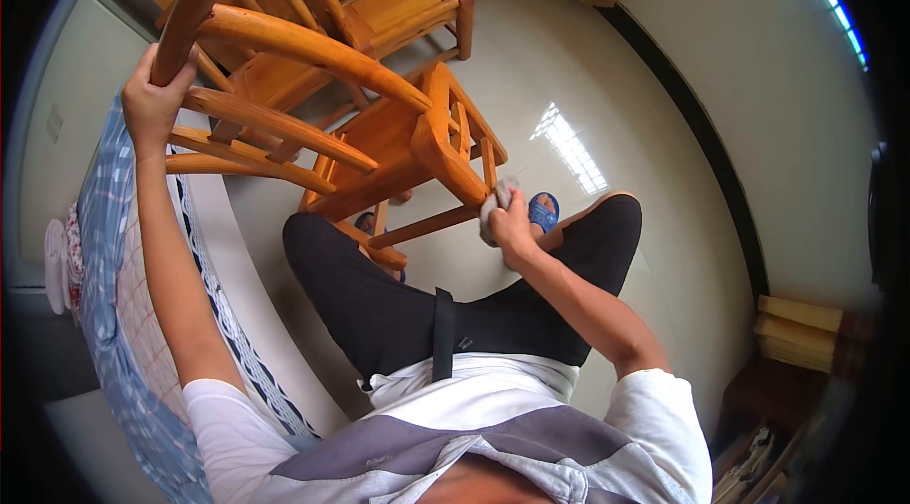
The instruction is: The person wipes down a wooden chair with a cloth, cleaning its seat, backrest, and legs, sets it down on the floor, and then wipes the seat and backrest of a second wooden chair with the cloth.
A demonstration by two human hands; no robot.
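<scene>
In front of me a wooden chair (365,148) is tilted, with its back toward the left and its seat edge near my knees. My left hand (156,106) is wrapped round the thick top end of its back post. A grey cloth (497,205) is bunched in my right hand (512,224), which presses it against the end of a chair leg. The fingers of my right hand are partly hidden by the cloth.
More wooden chairs (398,11) stand behind this one. A bed with a blue checked cover (109,219) runs along my left. On the right is a white wall (758,106) with a dark skirting. Stacked yellowish items (798,333) sit at the lower right.
</scene>
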